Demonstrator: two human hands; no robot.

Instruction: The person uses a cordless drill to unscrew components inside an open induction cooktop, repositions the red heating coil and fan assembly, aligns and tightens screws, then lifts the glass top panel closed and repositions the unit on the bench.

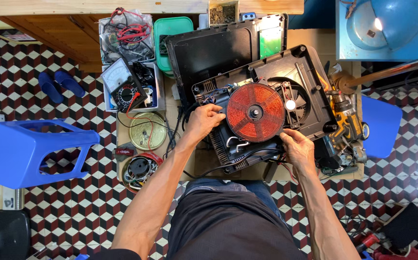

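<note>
1. Opened induction cooker base [310, 86]: black plastic shell, lid off, lay tilted across a low work surface directly in front of the seated person, its insides facing up so both hands could get at them.
2. Copper coil disc [255, 112]: round, orange-red, sat in the middle of the shell, between the two hands.
3. Cooling fan [293, 98]: partly covered by the coil's right edge, with a bright glint on it.
4. Left hand [203, 120]: fingers curled at the coil's left edge, near a knot of wiring; it appeared to pinch something small, though what exactly could not be told.
5. Right hand [298, 148]: rested on the shell's lower right rim, fingers bent over the edge as if steadying the unit; whether it gripped anything could not be told.
6. Removed cover panel [218, 48]: black, lay flat behind the base, clear of the hands.
7. Analogue multimeter [122, 85]: propped in a tray to the left, red lead trailing toward the work.
8. Round metal tin [147, 131]: below the meter, near a second tin of wire coils.
9. Cordless drill [346, 113]: yellow and black, lay just right of the shell.
10. Blue plastic stool [31, 149]: tipped on the tiled floor, well left.
</note>
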